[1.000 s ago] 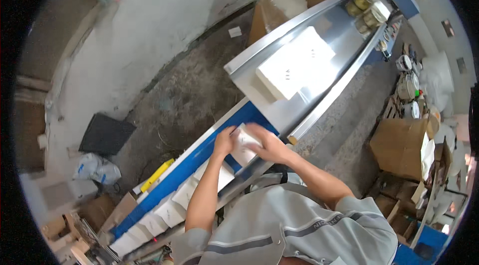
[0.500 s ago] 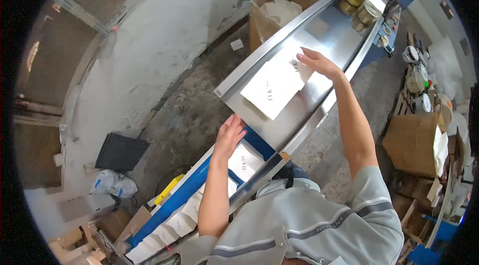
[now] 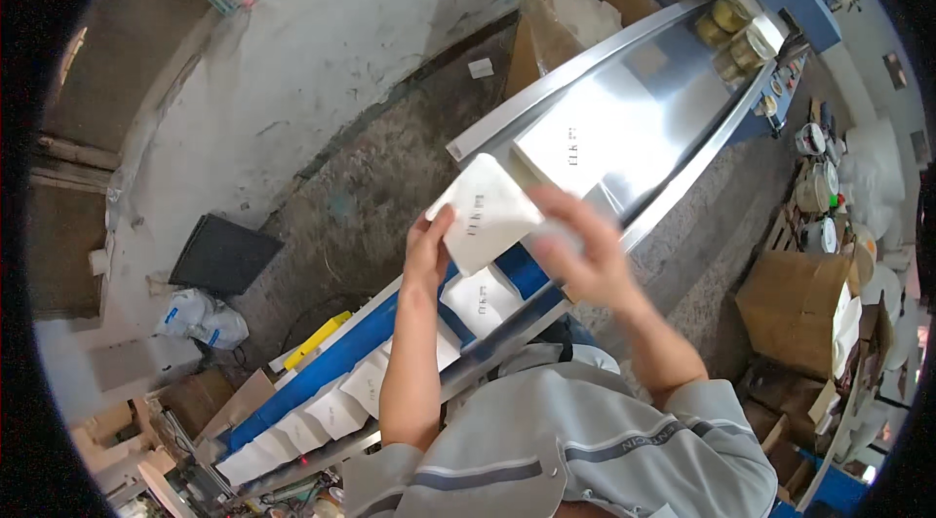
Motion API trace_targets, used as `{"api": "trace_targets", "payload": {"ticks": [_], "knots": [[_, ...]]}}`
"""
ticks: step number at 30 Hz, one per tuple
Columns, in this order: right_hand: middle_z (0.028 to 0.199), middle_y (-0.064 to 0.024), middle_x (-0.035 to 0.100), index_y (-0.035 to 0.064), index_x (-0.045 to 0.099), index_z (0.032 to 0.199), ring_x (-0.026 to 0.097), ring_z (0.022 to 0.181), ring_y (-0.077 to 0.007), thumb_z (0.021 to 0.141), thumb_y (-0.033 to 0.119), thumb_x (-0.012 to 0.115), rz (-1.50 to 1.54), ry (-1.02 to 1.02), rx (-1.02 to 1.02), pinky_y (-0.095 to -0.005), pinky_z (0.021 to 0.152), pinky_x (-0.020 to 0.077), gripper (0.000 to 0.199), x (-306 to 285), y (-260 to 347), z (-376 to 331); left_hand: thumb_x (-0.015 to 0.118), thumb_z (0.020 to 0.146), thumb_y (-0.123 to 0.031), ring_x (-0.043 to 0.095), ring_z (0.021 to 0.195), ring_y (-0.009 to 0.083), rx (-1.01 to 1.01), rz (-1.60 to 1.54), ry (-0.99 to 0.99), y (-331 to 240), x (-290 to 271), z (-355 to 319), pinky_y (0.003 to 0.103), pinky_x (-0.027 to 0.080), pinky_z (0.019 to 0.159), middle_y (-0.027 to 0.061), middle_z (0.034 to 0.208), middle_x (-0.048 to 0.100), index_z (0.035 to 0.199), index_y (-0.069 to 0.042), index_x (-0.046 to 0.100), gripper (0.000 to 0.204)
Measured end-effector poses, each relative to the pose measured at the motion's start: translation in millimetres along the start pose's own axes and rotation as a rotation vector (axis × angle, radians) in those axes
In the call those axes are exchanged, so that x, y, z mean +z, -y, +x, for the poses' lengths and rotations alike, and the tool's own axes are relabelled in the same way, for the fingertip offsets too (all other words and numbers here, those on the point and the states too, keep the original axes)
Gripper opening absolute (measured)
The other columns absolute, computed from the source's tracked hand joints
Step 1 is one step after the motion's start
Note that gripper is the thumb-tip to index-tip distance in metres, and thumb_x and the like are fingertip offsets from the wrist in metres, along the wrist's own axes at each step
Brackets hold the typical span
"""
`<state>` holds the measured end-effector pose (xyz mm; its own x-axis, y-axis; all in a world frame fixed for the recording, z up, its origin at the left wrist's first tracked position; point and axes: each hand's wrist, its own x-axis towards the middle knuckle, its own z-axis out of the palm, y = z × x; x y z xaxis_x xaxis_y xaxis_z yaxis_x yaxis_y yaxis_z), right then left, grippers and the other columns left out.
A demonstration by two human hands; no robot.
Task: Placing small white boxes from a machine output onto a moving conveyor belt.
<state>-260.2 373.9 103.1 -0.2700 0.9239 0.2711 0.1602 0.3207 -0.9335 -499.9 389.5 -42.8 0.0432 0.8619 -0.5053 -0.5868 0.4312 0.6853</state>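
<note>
My left hand grips the left edge of a white, square paper packet with dark print, thumb on top. The packet is tilted and held above the junction of the steel chute and the blue belt. My right hand is at the packet's right side, smeared by motion; whether its fingers touch the packet cannot be made out. Just beyond, a flat pile of similar white packets lies on the steel chute. Below my hands, another white packet rests on the blue belt.
Several more white packets overlap in a row down the belt. Yellowish rolls sit at the chute's far end. A cardboard box with white paper stands behind the chute; another carton is at right. A yellow bar borders the belt.
My left hand has taken hold of a packet. My right hand has come back from the chute toward me, beside that packet. The whole view has shifted slightly.
</note>
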Motion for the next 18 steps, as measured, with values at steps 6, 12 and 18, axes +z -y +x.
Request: {"api": "trace_targets", "payload": {"ticks": [6, 12, 18], "knots": [[0.117, -0.0107, 0.058, -0.0013, 0.055, 0.124, 0.058, 0.107, -0.0179, 0.094, 0.019, 0.065, 0.223, -0.281, 0.518, -0.0306, 0.092, 0.0479, 0.038, 112.8, -75.6, -50.4, 0.065, 0.092, -0.024, 0.065, 0.107, 0.0235, 0.093, -0.077, -0.062, -6.5, -73.1, -22.1, 0.036, 0.052, 0.092, 0.0145, 0.121, 0.064, 0.129, 0.004, 0.053, 0.048], [0.144, -0.016, 0.045, 0.007, 0.038, 0.144, 0.047, 0.128, -0.0296, 0.09, 0.071, 0.045, 0.915, -0.296, 1.189, -0.0489, 0.11, 0.0309, 0.084, 172.6, -164.0, -19.7, 0.064, 0.093, -0.032, 0.06, 0.116, 0.0247, 0.065, -0.269, -0.038, -2.3, -108.6, -12.8, 0.038, 0.05, 0.095, 0.0115, 0.128, 0.061, 0.135, 0.0, 0.048, 0.055], [0.137, -0.0127, 0.052, 0.012, 0.044, 0.139, 0.05, 0.125, -0.0279, 0.09, 0.073, 0.042, 1.101, -0.18, 0.883, -0.0495, 0.107, 0.0332, 0.078, 186.6, -166.3, 12.6, 0.067, 0.092, -0.021, 0.065, 0.104, 0.0225, 0.061, -0.231, -0.073, -4.4, -122.1, 12.7, 0.039, 0.054, 0.088, 0.0118, 0.118, 0.065, 0.126, -0.002, 0.057, 0.04]]}}
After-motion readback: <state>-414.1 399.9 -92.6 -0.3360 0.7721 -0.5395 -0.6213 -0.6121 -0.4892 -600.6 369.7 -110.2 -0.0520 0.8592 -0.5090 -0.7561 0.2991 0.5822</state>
